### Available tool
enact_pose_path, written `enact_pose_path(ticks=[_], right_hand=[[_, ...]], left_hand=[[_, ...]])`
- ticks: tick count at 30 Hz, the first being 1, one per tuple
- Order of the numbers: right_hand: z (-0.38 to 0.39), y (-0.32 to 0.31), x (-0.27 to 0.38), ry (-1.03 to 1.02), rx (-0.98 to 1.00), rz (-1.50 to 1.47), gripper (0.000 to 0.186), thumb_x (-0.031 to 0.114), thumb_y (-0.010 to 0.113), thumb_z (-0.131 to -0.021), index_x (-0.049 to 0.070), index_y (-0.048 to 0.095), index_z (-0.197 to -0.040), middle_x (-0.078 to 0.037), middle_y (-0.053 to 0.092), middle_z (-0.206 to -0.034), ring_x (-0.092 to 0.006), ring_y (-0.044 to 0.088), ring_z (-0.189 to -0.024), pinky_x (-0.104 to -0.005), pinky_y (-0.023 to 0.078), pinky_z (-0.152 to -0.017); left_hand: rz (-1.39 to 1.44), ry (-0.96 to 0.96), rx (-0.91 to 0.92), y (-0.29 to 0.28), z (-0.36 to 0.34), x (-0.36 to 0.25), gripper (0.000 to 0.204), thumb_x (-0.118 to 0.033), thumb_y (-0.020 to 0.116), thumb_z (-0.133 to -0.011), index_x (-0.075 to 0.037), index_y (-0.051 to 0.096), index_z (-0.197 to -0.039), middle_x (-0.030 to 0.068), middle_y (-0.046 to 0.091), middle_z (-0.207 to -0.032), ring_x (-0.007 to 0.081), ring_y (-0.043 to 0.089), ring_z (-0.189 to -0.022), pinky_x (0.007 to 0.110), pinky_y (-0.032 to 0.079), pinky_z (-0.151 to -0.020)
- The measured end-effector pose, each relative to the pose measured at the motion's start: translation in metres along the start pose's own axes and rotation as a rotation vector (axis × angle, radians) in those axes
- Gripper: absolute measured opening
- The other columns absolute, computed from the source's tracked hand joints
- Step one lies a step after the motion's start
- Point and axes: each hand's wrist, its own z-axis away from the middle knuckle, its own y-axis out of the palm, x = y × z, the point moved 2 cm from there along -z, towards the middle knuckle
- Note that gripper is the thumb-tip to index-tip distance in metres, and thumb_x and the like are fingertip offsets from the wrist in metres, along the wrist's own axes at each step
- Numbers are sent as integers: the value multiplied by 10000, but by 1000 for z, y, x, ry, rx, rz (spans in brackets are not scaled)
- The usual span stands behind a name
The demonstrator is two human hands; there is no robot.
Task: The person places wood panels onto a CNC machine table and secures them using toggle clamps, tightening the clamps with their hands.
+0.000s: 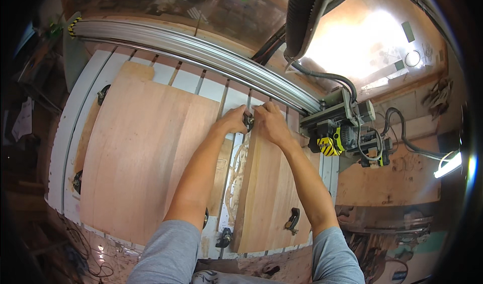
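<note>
Both my arms reach to the far edge of a slotted white machine bed point(103, 65). My left hand point(234, 120) is closed around a black hold-down clamp point(248, 121) in the gap between two wooden panels. Right beside it, my right hand point(271, 123) lies over the far left corner of the right wooden panel point(269, 193), its fingers bent in toward the clamp. What its fingertips grip is hidden. The larger left wooden panel point(136, 153) lies flat to the left of my left forearm.
A metal gantry rail point(196, 47) spans the bed behind my hands, carrying a spindle head point(329, 140) at right. Loose black clamps lie on the right panel point(292, 221) and near the front gap point(224, 237). More clamps point(103, 94) edge the left panel. A black hose point(302, 19) hangs above.
</note>
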Motion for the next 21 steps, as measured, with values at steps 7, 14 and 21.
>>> enact_pose_path(ticks=[7, 14, 21], right_hand=[[0, 11, -11, -43, 145, 215, 280, 39, 644, -764, 60, 725, -1031, -150, 600, -1060, -361, 558, -1026, -452, 506, -856], [3, 0, 3, -69, 54, 79, 283, 27, 590, -825, 79, 731, -1063, -147, 587, -1079, -355, 555, -1051, -444, 489, -905], [7, -1, -7, -88, 186, 229, 261, 50, 578, -851, 83, 734, -1058, -135, 585, -1094, -346, 554, -1064, -437, 478, -923]], left_hand=[[-10, 72, -4, 4, -3, -1, 666, -115, 851, -600, -43, 581, -1205, 141, 687, -1058, 294, 664, -1009, 384, 534, -878], [-68, 47, -59, 2, -2, -4, 656, -116, 827, -633, -39, 550, -1223, 146, 682, -1015, 299, 667, -977, 393, 531, -847], [-24, 67, -26, 6, -2, -4, 625, -135, 808, -656, -71, 546, -1220, 148, 685, -1024, 305, 670, -975, 392, 529, -848]])
